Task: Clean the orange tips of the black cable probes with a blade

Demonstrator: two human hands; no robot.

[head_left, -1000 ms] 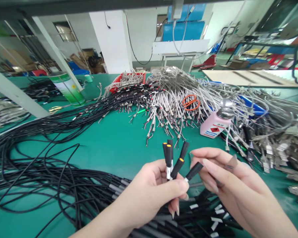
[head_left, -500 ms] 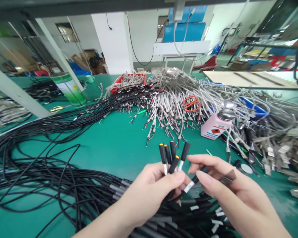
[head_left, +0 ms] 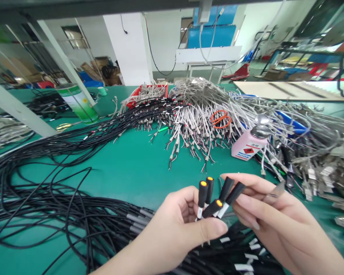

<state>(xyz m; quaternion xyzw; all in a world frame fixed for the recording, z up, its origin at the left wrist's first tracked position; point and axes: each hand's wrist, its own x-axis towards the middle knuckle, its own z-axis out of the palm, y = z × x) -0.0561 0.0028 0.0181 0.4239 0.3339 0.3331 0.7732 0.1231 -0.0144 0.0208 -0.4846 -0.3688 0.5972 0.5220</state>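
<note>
My left hand (head_left: 186,225) is closed round a small bunch of black cable ends (head_left: 202,194), which point upward. They have white labels below their black sleeves, and three show orange tips. Close on the right, the fingers of my right hand (head_left: 269,214) are bent against the rightmost cable end (head_left: 235,193). A flat metal tool (head_left: 275,193) with a pointed end is tucked between those fingers; its kind is unclear. Beneath both hands lies a pile of black cables (head_left: 232,248) with white labels, partly hidden by them.
Long black cables (head_left: 71,202) cover the left of the green table (head_left: 126,168). Behind stands a heap of grey cables (head_left: 197,99) with orange-handled scissors (head_left: 220,119) on it. A pink pump bottle (head_left: 249,145) stands at right. A green-and-white can (head_left: 78,103) is at back left.
The bunch in my left hand has shifted right and tilted. The cable end by my right fingers has swung upward to join the others, and the metal tool has turned.
</note>
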